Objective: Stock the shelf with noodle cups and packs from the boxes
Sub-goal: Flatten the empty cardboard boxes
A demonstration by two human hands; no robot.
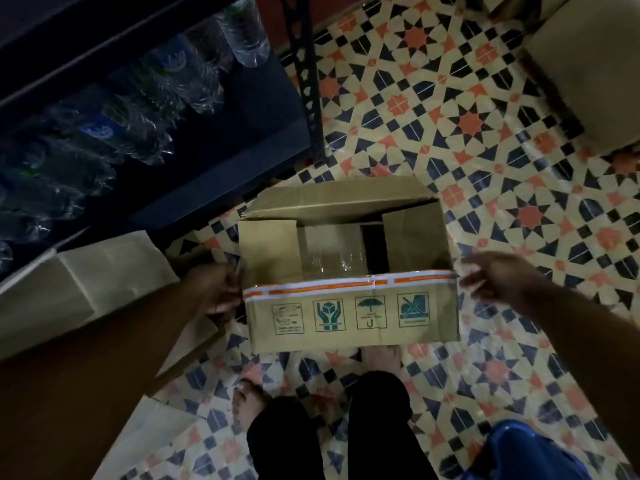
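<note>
1. One open box (349, 271) sits on the tiled floor (485, 140) just in front of the person's feet, its flaps turned up and partly folded inward. Inside I can make out only bare cardboard and a sheen of clear plastic or tape — no noodle cups or packs that I can tell.

2. The left hand (218, 289) is at the box's left near corner; its grip is curled round the edge or flap there, holding the box.

3. The right hand (498, 277) hovers just beside the right near corner, fingers spread wide and holding nothing, not plainly touching the cardboard.

4. The shelf (194, 161) stands to the left, near the box, dark, with a row of water bottles (145, 109) lying on its low level. No noodles show on the part in view.

5. Step in hand, as I judge it: handling the box itself — either opening it fully or clearing it away as spent. It looks empty or nearly so, though the dim light hides the far inside.

6. The next move calls for the right hand to close on its corner so both hands share the box evenly; then lift or slide it aside. Flattened cardboard (79, 285) lies at the left and another box (585, 84) stands well apart at upper right — likely the next source of stock.
</note>
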